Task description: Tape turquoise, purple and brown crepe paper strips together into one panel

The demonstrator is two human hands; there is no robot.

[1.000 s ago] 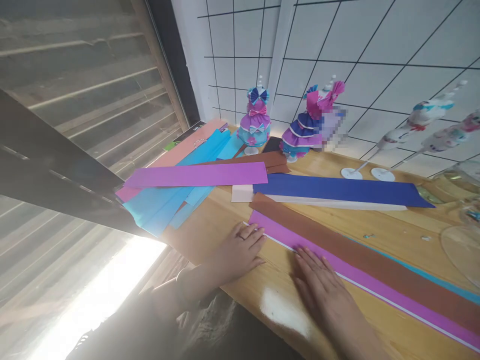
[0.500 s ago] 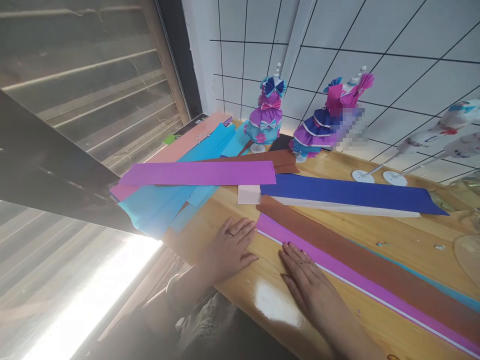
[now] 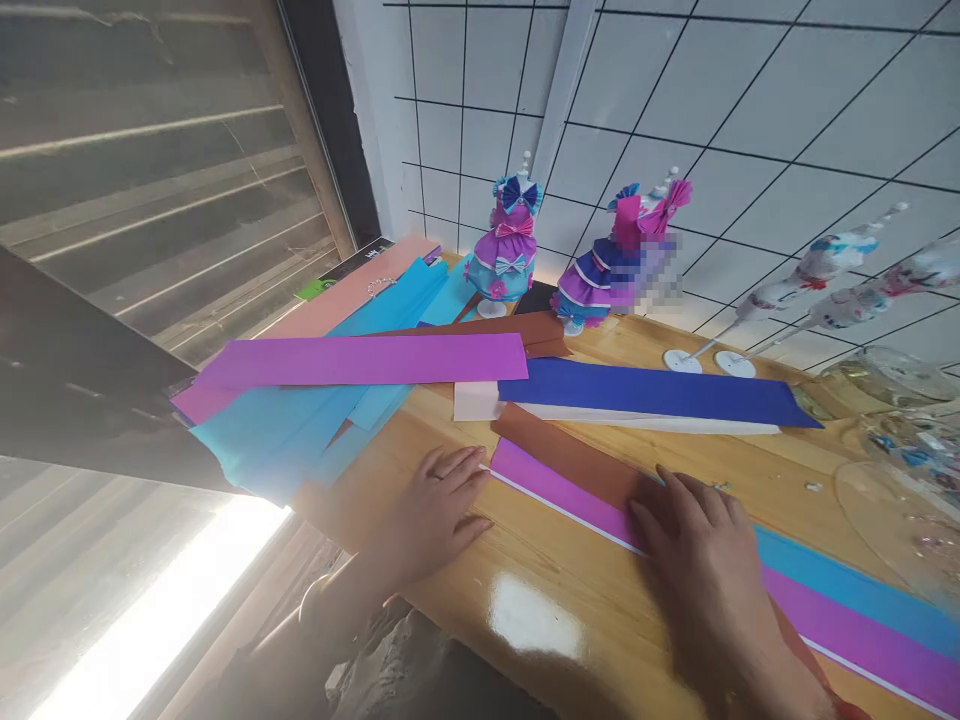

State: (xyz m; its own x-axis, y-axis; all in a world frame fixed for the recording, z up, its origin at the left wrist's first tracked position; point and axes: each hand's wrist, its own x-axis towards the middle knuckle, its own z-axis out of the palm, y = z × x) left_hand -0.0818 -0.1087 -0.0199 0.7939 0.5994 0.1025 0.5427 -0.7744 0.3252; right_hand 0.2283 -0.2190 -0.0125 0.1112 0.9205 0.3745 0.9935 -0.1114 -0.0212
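Observation:
My left hand [image 3: 442, 505] lies palm down on the wooden table [image 3: 420, 430], fingers extended. Its fingertips touch the near left end of a thin white edging [image 3: 555, 508] along a purple strip [image 3: 536, 480]. Behind the purple strip lies a brown strip [image 3: 570, 450], which could be paper or cloth. My right hand [image 3: 705, 540] is curled over the brown strip, thumb and fingers closed on it. Part of the brown strip shows past my right wrist, crossing the purple one. A light blue strip [image 3: 817, 565] runs along behind to the right.
A dark blue strip [image 3: 660, 392] and another purple strip [image 3: 375, 360] lie farther back, over blue and brown pieces. Two small dressed mannequins [image 3: 502, 250] stand by the tiled wall, with wrapped forms on stands [image 3: 682, 361] to the right. Clear round containers [image 3: 892, 510] sit at far right.
My right hand has moved right and away from me, from lying flat at the purple strip to gripping the brown strip. The brown strip has shifted, baring more light blue.

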